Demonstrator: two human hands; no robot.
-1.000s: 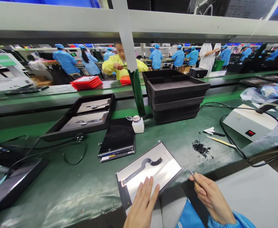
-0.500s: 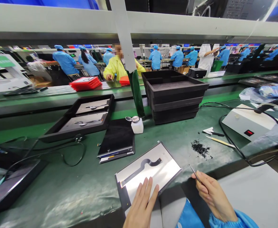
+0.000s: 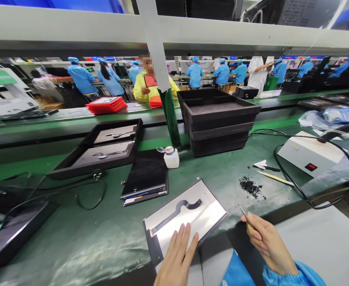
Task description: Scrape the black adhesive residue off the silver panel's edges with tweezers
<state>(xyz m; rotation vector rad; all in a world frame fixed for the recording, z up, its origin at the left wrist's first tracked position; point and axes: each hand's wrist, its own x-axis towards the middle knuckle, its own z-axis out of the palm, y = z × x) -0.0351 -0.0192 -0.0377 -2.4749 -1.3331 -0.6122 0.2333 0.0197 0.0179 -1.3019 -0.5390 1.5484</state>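
Observation:
An LCD panel point(image 3: 204, 206) lies back side up on the green bench, its near edge overhanging the bench front. A dark curved flex cable point(image 3: 177, 213) runs across its silvery back. My left hand point(image 3: 177, 254) rests flat on the panel's near part, fingers stretched out. To the right of the panel, my right hand point(image 3: 266, 242) is closed around thin metal tweezers point(image 3: 245, 215). Their tips point up and left, just off the panel's right corner. A small pile of black scraps point(image 3: 251, 186) lies beyond that hand.
Two stacked dark panels point(image 3: 147, 172) lie beside a white pump bottle point(image 3: 171, 158). Black trays point(image 3: 218, 123) are stacked behind; another tray point(image 3: 81, 169) holds panels. At right are a yellow-handled knife point(image 3: 275, 178) and a white box point(image 3: 311, 153) with a looping cable.
My hands and the panel hold nearly the same place. Across the bench, a person in yellow now holds up a red-edged sheet. The view has shifted very slightly.

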